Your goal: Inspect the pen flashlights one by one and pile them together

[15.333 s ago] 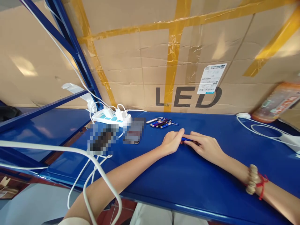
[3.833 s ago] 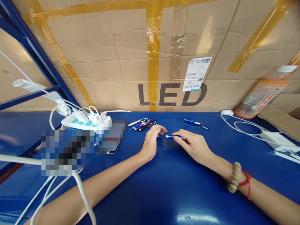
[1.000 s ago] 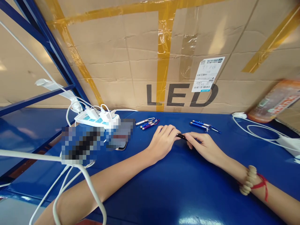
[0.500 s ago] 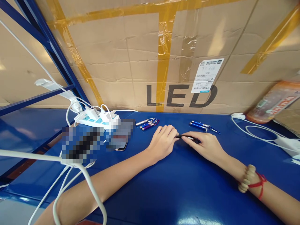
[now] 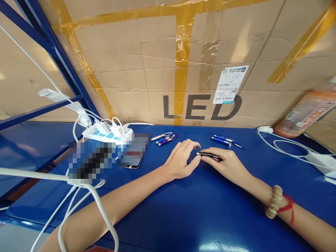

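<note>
My right hand (image 5: pixel 232 163) grips a slim black pen (image 5: pixel 206 154) with a silver end, holding it low over the blue tabletop. The pen's silver end points left, while its other end is hidden under my fingers. My left hand (image 5: pixel 181 161) is open just left of that end, its fingers curved and its thumb apart, with nothing held between them. Beyond my right hand lie blue metallic pens (image 5: pixel 222 140). Several short penlight-like tubes, silver (image 5: pixel 160 136) and purple (image 5: pixel 165 141) among them, rest together beyond my left hand.
A large cardboard box (image 5: pixel 147 77) marked LED stands along the back. At left are a white power strip (image 5: pixel 105 134) with plugs, a blurred phone (image 5: pixel 136 150) and looping white cables (image 5: pixel 101 210). An orange-labelled bottle (image 5: pixel 304 112) and a white charger (image 5: pixel 321 162) sit at right.
My left hand has let go of the pen's left end and its fingers have spread apart. The pen stays in my right hand, its silver end now exposed.
</note>
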`<state>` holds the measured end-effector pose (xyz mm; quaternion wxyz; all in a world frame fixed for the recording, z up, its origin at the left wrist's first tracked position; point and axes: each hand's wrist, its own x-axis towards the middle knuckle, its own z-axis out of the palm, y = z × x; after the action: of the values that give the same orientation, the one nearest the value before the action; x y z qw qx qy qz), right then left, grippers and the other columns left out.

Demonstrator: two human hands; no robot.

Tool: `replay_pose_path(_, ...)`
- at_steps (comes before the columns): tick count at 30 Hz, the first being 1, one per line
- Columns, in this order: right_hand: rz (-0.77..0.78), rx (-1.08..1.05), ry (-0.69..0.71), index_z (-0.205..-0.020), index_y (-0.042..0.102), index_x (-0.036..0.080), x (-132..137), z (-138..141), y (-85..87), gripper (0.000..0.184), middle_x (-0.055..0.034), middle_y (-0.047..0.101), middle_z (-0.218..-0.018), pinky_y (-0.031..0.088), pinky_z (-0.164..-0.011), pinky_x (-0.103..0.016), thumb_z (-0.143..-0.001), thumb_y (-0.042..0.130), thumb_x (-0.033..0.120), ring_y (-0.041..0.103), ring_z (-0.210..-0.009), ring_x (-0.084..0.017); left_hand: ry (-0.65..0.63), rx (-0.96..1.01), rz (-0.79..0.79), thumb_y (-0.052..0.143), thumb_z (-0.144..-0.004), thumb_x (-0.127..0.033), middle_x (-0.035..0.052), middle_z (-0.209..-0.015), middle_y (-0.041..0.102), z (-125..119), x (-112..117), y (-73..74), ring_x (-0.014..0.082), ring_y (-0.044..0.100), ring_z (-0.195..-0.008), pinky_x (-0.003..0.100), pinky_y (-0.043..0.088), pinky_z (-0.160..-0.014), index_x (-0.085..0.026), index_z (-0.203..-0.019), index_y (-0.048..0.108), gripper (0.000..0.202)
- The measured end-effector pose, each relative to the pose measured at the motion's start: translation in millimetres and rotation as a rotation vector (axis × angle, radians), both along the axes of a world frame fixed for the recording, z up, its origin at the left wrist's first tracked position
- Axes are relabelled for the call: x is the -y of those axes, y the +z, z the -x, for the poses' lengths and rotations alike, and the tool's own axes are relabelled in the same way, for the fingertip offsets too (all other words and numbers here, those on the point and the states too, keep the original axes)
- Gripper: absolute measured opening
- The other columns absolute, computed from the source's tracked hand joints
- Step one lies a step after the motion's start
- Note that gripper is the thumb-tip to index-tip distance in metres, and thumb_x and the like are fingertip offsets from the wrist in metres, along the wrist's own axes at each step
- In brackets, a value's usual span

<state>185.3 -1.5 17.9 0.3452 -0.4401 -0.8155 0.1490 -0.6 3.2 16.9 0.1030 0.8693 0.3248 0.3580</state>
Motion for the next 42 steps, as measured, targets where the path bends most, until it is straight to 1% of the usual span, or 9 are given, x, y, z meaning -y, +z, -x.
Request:
replay_pose_path(6,-0.016,0.026,0.001,-0.093,0.070,0.022,0.3,-1.2,-4.2,0.030,-0.0043,0.072,-0.089,0.052,-0.061,-0.026,-0.084,0.051,0.044,0.065,-0.069,-0.017,-0.014,0.113,0.073,0.029,-0.092,-0.028,0.0069,-0.096,0.055,2.3,-5.9,-4.1,0.0178,0.053,-0.090,0.033,0.042,-0.083,-0.018,-0.102,0.046,0.023)
replay_pose_path(12,-0.052,0.058,0.006,-0.094,0.069,0.025,1.0,-1.8,-5.8,0.027,-0.0018,0.071,-0.087,0.049,-0.059,-0.023,-0.084,0.053,0.044,0.063,-0.064,-0.013,-0.064,0.232,0.096,0.025,-0.092,-0.033,0.0071,-0.094,0.054,3.5,-8.8,-6.0,0.0178,0.052,-0.087,0.032,0.042,-0.081,-0.017,-0.099,0.048,0.029)
replay_pose_path(16,-0.085,0.082,0.020,-0.094,0.069,0.024,2.3,-1.8,-5.2,0.029,-0.0010,0.071,-0.085,0.048,-0.058,-0.022,-0.083,0.053,0.046,0.061,-0.061,-0.012,-0.117,0.236,0.106,0.025,-0.091,-0.041,0.0081,-0.094,0.054,4.8,-9.0,-4.7,0.0190,0.052,-0.088,0.034,0.043,-0.082,-0.016,-0.099,0.047,0.035)
replay_pose_path(20,-0.156,0.136,0.015,-0.096,0.069,0.025,4.0,-2.4,-4.0,0.033,-0.0007,0.069,-0.079,0.045,-0.055,-0.022,-0.085,0.049,0.048,0.059,-0.056,-0.011,-0.188,0.233,0.137,0.025,-0.088,-0.051,0.0093,-0.095,0.053,7.2,-10.2,-4.8,0.0198,0.051,-0.088,0.035,0.044,-0.082,-0.016,-0.100,0.047,0.043)
replay_pose_path(23,-0.179,0.148,0.020,-0.097,0.068,0.025,5.6,-2.6,-2.8,0.031,0.0002,0.069,-0.081,0.044,-0.055,-0.021,-0.085,0.049,0.047,0.058,-0.056,-0.009,-0.250,0.270,0.148,0.022,-0.087,-0.052,0.0108,-0.098,0.052,8.6,-11.7,-7.0,0.0202,0.051,-0.087,0.035,0.046,-0.078,-0.015,-0.102,0.044,0.045)
replay_pose_path(25,-0.184,0.154,0.023,-0.097,0.068,0.025,6.3,-2.5,-2.6,0.030,0.0007,0.070,-0.083,0.044,-0.055,-0.020,-0.085,0.050,0.046,0.057,-0.055,-0.009,-0.265,0.296,0.159,0.022,-0.087,-0.052,0.0115,-0.100,0.051,8.8,-12.7,-8.7,0.0206,0.052,-0.088,0.035,0.047,-0.076,-0.015,-0.104,0.043,0.046)
replay_pose_path(30,-0.243,0.148,0.024,-0.098,0.068,0.024,5.3,-2.2,-4.3,0.032,0.0007,0.069,-0.078,0.042,-0.052,-0.019,-0.086,0.048,0.046,0.057,-0.054,-0.008,-0.313,0.372,0.227,0.029,-0.085,-0.055,0.0098,-0.098,0.050,7.4,-13.8,-9.6,0.0209,0.051,-0.088,0.034,0.047,-0.073,-0.015,-0.102,0.046,0.047)
replay_pose_path(36,-0.259,0.133,0.042,-0.093,0.069,0.024,6.2,-1.2,-1.1,0.027,0.0022,0.070,-0.079,0.042,-0.051,-0.017,-0.084,0.052,0.044,0.058,-0.053,-0.006,-0.313,0.340,0.204,0.031,-0.085,-0.055,0.0090,-0.095,0.050,6.2,-13.5,-6.9,0.0210,0.050,-0.086,0.033,0.044,-0.072,-0.015,-0.098,0.049,0.045)
replay_pose_path(42,-0.289,0.112,-0.016,-0.086,0.070,0.024,8.7,-0.9,-0.2,0.023,0.0021,0.071,-0.080,0.043,-0.052,-0.017,-0.081,0.058,0.042,0.062,-0.057,-0.007,-0.290,0.327,0.178,0.029,-0.086,-0.054,0.0091,-0.095,0.051,7.1,-12.6,-6.6,0.0207,0.049,-0.085,0.033,0.043,-0.072,-0.015,-0.099,0.050,0.046)
